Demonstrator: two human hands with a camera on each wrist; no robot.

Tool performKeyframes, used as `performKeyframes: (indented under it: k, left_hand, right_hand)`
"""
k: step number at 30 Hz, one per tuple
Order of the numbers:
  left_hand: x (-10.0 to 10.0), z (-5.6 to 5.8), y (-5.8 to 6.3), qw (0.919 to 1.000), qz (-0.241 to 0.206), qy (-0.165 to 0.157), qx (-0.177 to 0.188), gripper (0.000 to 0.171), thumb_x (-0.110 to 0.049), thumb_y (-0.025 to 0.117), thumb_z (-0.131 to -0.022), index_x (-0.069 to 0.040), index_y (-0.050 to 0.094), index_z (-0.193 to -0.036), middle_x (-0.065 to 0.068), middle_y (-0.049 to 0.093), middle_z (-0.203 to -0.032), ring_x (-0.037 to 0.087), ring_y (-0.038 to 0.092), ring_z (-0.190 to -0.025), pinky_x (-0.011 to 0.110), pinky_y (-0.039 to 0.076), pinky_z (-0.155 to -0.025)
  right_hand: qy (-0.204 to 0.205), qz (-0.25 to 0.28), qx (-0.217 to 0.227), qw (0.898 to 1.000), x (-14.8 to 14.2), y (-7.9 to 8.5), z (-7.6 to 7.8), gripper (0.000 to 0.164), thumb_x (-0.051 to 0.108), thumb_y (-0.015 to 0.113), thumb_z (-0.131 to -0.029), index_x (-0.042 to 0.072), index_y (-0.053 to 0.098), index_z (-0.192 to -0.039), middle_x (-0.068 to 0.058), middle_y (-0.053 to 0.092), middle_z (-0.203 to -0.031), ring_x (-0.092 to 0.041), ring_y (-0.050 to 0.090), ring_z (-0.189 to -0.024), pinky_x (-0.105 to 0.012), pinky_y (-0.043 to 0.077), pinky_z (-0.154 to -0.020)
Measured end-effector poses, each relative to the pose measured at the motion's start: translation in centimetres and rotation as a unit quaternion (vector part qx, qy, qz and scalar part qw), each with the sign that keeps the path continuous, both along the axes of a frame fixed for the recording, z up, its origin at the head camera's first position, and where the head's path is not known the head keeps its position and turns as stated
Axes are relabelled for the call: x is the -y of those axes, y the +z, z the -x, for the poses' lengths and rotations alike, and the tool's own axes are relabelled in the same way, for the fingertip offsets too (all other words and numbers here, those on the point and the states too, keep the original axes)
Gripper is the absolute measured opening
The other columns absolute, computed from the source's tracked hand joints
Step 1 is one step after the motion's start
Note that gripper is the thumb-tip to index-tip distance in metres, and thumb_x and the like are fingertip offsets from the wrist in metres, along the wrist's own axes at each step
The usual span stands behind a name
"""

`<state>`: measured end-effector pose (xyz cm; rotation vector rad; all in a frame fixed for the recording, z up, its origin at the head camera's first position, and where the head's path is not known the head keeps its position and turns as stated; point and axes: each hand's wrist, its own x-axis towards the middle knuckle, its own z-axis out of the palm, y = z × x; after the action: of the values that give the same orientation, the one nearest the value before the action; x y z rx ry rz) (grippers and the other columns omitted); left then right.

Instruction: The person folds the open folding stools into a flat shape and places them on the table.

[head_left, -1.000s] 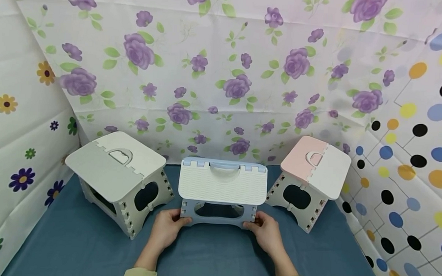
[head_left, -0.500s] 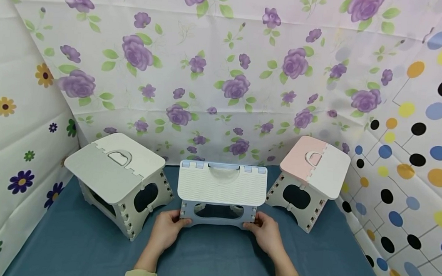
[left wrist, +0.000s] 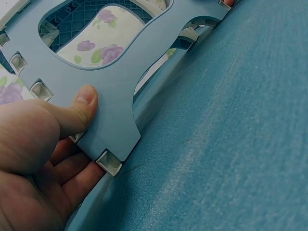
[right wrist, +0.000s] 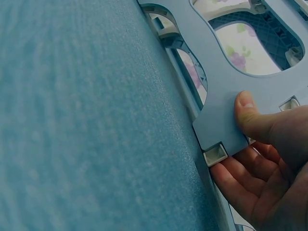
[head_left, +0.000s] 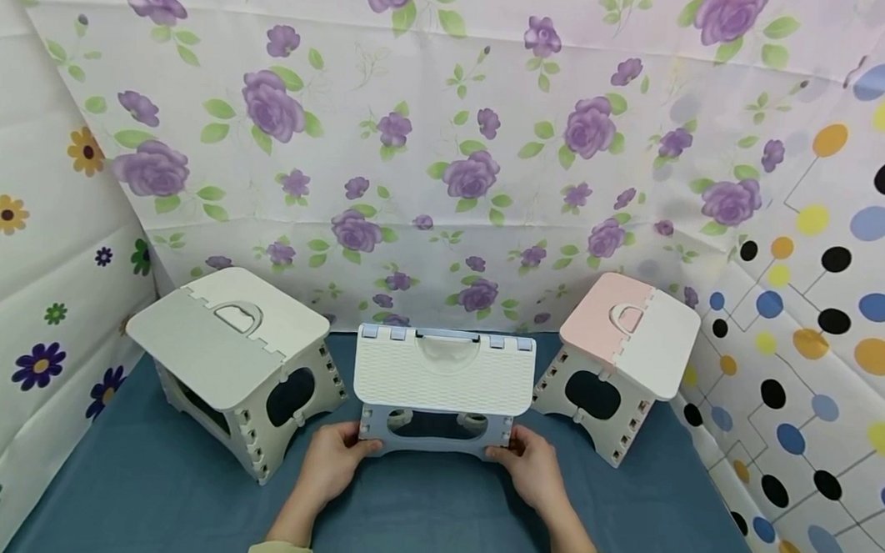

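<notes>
A folding step stool (head_left: 445, 373) with a white textured top panel and blue legs stands in the middle of the head view. Its white panel slopes up to a far edge with blue tabs and a handle cutout. The left hand (head_left: 331, 463) pinches the lower left corner of the near leg frame, thumb (left wrist: 85, 108) on the front face and fingers behind the edge. At the lower right corner, the right hand (head_left: 530, 469) grips in the same way, its thumb (right wrist: 246, 113) on the blue face. The stool's far legs are mostly hidden.
A grey-and-white folding stool (head_left: 229, 340) stands opened to the left, a pink-and-white one (head_left: 627, 336) to the right. All are on a blue cloth (head_left: 437, 518). A floral curtain (head_left: 434, 142) hangs behind, with patterned sheets on both sides.
The far top edge of the middle stool has sunk slightly, and less of the blue behind it shows. Both hands keep their grip at the leg corners. The view has shifted slightly.
</notes>
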<state>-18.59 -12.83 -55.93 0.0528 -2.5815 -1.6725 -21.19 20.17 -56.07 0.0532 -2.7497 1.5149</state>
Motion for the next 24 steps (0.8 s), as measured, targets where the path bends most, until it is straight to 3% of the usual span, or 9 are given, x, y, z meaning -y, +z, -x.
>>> performKeyframes:
  k: [24]
  left_hand:
    - [-0.09,0.13,-0.07,0.9998,0.011,-0.008,-0.011,0.008,-0.01,0.08,-0.097,-0.005,0.082,-0.103,0.0,0.076,-0.086,0.016,0.059,-0.071,0.03,0.046,-0.06]
  right_hand:
    - [0.008,0.017,0.006,1.0,0.12,0.0,-0.04,0.015,0.014,0.085,-0.093,0.008,0.078,-0.104,0.001,0.073,-0.088,-0.016,0.063,-0.076,-0.03,0.05,-0.065]
